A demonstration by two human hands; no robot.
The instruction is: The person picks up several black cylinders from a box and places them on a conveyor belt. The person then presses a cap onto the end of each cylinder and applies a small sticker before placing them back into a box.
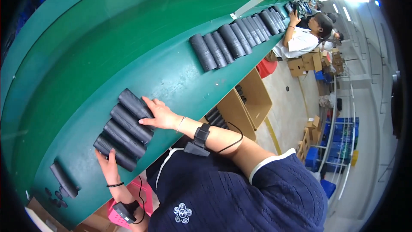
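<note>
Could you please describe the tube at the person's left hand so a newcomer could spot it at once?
On the green workbench, find the short row of four black tubes. The end tube you want lies at its lower left; unlike its three neighbours, it has the left hand on it.

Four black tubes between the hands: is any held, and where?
Of these four, the left hand touches the leftmost tube near its far end, the right hand the rightmost tube at its near end. I can't tell whether either is held.
</note>
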